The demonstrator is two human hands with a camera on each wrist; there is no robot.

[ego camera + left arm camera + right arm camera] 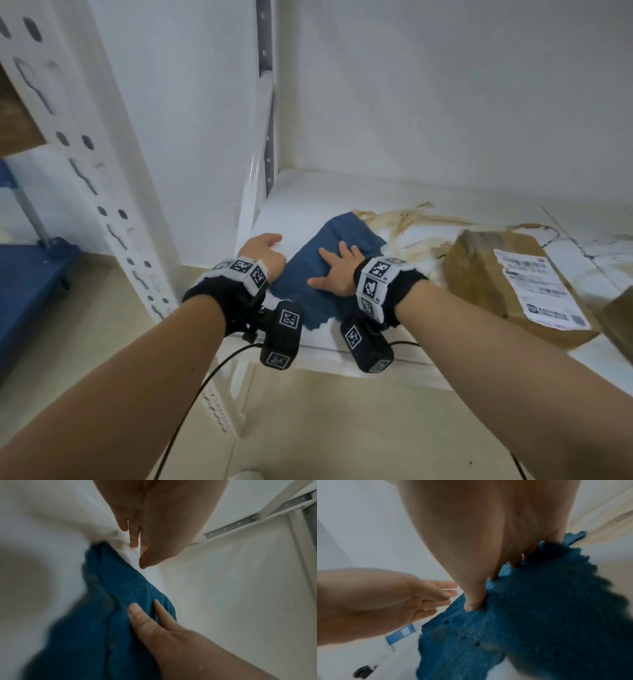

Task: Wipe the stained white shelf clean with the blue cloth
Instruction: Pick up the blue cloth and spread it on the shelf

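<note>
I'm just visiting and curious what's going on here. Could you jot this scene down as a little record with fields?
Setting: white shelf in a metal rack
Cloth: blue cloth lying spread on the shelf
Right hand: right hand pressed flat on the cloth, fingers spread
Left hand: left hand open, resting on the shelf beside the cloth
Stains: brownish streaks beyond the cloth, not yet wiped
Nearby: cardboard parcel with a label, right of the cloth

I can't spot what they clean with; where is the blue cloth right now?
In the head view the blue cloth lies on the white shelf near its left end, pressed flat under the right hand, with the brown stains just beyond it.
</note>
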